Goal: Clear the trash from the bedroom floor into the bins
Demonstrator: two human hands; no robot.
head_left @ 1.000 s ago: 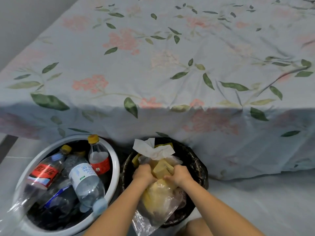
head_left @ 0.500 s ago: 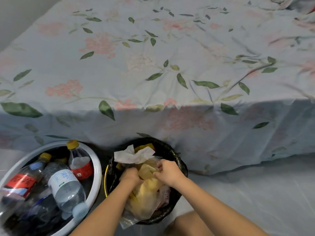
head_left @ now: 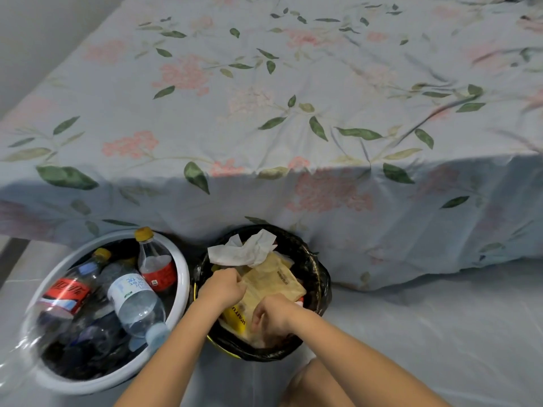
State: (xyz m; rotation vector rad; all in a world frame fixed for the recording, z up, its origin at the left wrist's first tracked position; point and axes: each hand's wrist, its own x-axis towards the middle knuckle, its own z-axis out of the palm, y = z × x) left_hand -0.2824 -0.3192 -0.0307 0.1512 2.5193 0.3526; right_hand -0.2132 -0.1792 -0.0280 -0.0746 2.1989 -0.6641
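A black-lined bin [head_left: 316, 268] stands on the floor against the bed, stuffed with yellowish wrappers [head_left: 273, 282] and a crumpled white tissue [head_left: 249, 251] on top. Both my hands are inside its mouth. My left hand [head_left: 223, 286] is closed on the left edge of the yellowish wrapper. My right hand [head_left: 274, 317] is curled over the trash at the bin's near side, pinching the plastic there. To the left a white round bin [head_left: 182, 277] holds several plastic bottles [head_left: 133, 301].
The bed with a floral sheet [head_left: 293, 127] fills the upper view, its side hanging down right behind both bins. Grey floor [head_left: 426, 333] lies to the right. My knee [head_left: 311, 383] shows at the bottom. A wall [head_left: 44, 30] rises at upper left.
The plastic bag of trash that hung over the bin's near rim now sits inside the bin. My right hand has moved nearer, to the near side. The tissue has shifted right.
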